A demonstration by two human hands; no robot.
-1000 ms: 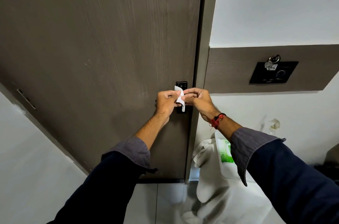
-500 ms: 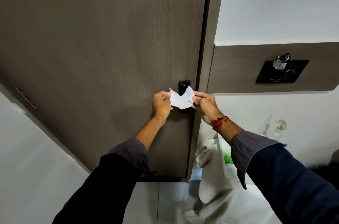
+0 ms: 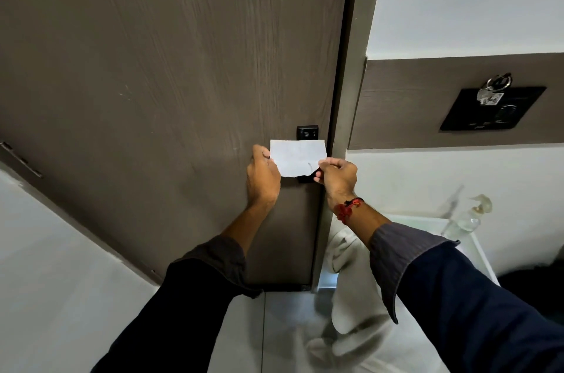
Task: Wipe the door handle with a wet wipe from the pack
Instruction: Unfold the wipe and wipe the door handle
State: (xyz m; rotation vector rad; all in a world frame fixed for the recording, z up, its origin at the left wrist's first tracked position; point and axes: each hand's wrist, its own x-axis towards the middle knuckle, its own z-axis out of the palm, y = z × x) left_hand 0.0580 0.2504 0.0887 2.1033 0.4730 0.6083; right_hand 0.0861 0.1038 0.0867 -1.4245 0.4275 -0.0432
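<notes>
A white wet wipe (image 3: pixel 296 156) is spread flat in front of the dark brown door (image 3: pixel 158 73). My left hand (image 3: pixel 263 177) pinches its left edge and my right hand (image 3: pixel 337 178) pinches its lower right corner. The wipe covers most of the black door handle plate (image 3: pixel 307 131); only the plate's top and a bit of its bottom show. The handle lever is hidden behind the wipe and my hands. The pack of wipes is not visible now.
A grey door frame (image 3: pixel 348 97) runs beside the door. A white towel (image 3: pixel 351 275) hangs over a white counter edge at lower right, with a clear pump bottle (image 3: pixel 467 217) behind. A black wall panel with keys (image 3: pixel 491 107) sits at upper right.
The crumpled wipe has been pulled apart between both hands and now hangs as a flat sheet in front of the handle plate. The hands have moved apart.
</notes>
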